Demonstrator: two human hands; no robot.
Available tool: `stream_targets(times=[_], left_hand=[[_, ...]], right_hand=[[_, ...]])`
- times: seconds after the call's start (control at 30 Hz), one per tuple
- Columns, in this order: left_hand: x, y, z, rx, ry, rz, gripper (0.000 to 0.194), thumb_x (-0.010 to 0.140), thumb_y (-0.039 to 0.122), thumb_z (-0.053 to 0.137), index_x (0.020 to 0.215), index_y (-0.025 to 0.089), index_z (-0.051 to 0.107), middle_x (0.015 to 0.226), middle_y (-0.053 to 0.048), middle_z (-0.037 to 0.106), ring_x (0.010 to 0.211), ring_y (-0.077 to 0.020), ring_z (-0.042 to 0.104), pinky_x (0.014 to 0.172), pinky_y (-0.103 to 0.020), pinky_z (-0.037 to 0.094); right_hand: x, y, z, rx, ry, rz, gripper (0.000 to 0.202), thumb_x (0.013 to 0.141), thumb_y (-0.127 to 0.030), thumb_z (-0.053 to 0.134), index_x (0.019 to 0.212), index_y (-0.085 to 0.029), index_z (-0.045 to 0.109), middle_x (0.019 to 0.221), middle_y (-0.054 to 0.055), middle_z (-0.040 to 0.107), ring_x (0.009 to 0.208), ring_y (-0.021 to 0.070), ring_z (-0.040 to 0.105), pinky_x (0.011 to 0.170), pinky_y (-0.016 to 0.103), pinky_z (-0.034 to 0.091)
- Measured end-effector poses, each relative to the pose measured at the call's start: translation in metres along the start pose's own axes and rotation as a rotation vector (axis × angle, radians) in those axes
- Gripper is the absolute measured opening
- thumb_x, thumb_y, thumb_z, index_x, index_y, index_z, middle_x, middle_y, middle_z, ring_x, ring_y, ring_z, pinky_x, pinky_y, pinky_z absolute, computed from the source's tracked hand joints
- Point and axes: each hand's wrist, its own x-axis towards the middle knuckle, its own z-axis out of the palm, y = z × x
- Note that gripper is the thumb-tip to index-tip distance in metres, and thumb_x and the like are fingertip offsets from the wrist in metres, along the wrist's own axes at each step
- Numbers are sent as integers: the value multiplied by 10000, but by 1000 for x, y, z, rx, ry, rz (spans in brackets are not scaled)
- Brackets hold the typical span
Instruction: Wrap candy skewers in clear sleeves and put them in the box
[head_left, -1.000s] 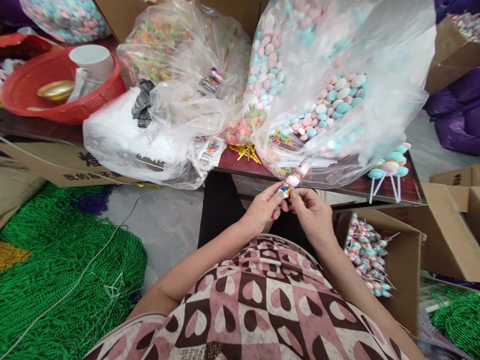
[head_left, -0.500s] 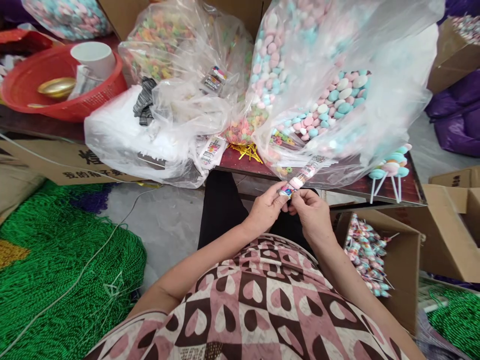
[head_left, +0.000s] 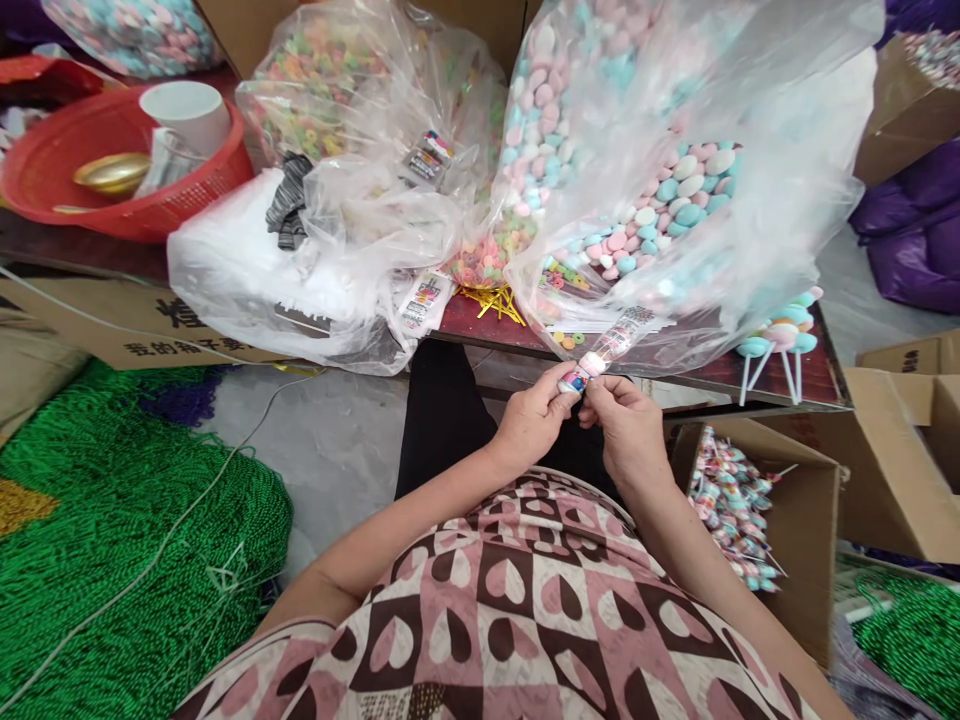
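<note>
A candy lollipop in a printed clear wrapper (head_left: 593, 363) is tilted up and away from me, just in front of the table edge. My left hand (head_left: 531, 418) is closed around its lower end, thumb and fingers pinching the wrapper. My right hand (head_left: 628, 428) is closed in a pinch right beside the same end. Whatever lies between its fingertips is too small to make out. Just beyond the wrapper, yellow twist ties (head_left: 491, 303) lie on the table, and several bare candy lollipops (head_left: 780, 336) with white sticks rest at the right corner.
Large clear bags hold pastel candies (head_left: 690, 190) and ring candies (head_left: 322, 95). A bag of white wrappers (head_left: 247, 275) lies left of them, near a red basket (head_left: 45, 190). Below right stands a cardboard box (head_left: 806, 540) of wrapped lollipops. Green bead strings (head_left: 135, 540) cover the floor at left.
My right fingertips have shifted slightly at the lower end of the wrapper. The left hand keeps its hold, and the lollipop has barely moved.
</note>
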Motion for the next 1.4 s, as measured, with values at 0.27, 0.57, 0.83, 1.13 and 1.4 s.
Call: stream_targets(times=[0.27,0.57,0.83,1.13,1.4], left_hand=[[0,-2,-3,116,43,31,443,898,298,514,1338,259,542,1003,-18,721,854,-151,657,799,-234,468],[-2,1,-2,103,-24,61,496,884,238,481,1379,213,491,958,-23,709,772,-136,630,763,-230,472],[4,-14,5,-183,4,-63,446,887,324,500,1312,194,543,710,26,613,550,-80,478,551,-189,404],[6,-6,2,-169,57,-29,427,829,213,539,1250,164,595,610,49,543,546,-73,468,549,-192,367],[6,3,-4,-871,-265,-275,193,740,268,519,874,148,589,591,45,526,358,-38,346,352,-201,144]], right_hand=[[-4,-4,2,14,-59,73,224,686,-370,705,685,-183,582,548,-39,558,452,83,481,436,211,396],[1,-1,4,79,-44,84,157,658,-282,661,599,-192,546,493,-46,520,422,83,449,426,221,366],[-4,-3,6,-41,-63,-24,150,711,-300,648,655,-196,557,491,-49,536,456,95,463,469,227,362],[-8,7,2,-210,-18,-108,111,737,-297,612,721,-196,567,519,-59,536,462,95,464,481,230,363],[-3,9,2,-53,-65,-31,152,720,-312,639,690,-189,555,535,-56,544,458,85,454,470,224,358]])
